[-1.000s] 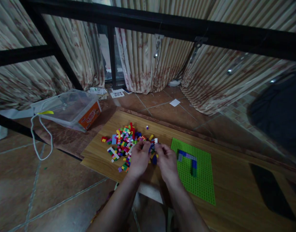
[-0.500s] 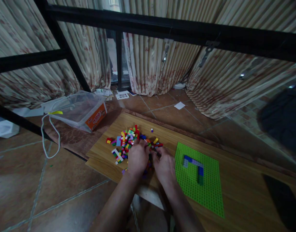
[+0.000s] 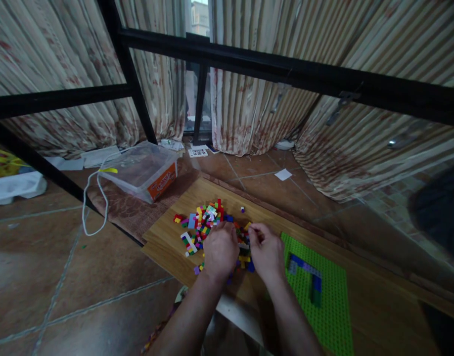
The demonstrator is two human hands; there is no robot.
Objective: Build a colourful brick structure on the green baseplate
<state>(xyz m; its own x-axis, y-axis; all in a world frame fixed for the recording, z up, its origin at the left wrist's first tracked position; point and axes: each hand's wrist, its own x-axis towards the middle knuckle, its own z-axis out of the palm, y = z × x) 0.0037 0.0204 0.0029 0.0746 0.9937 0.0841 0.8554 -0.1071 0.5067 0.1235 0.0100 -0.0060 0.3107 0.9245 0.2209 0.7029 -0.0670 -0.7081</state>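
Note:
My left hand (image 3: 221,248) is at the near right part of a heap of small mixed building bricks (image 3: 208,216), its fingers curled inward and mostly hidden. Just to the right, my right hand (image 3: 267,251) has thumb and fingertips pinched together above the heap's right edge; anything between them is too small to make out. Between the hands lie loose bricks, among them a yellow brick (image 3: 244,258). A green baseplate (image 3: 333,316) lies right of my right hand, bearing an angled row of blue, lilac and green bricks (image 3: 316,284).
The wooden board (image 3: 175,217) carries bricks and baseplate. Behind its left end stands a clear plastic box (image 3: 141,170) with an orange label and a white cord (image 3: 86,212). A black metal frame (image 3: 249,59) crosses in front of striped curtains. A dark flat object (image 3: 440,321) lies far right.
The view has shifted, so most things sit lower and further right. My hands have moved slightly apart, uncovering bricks between them. The bricks on the baseplate look the same.

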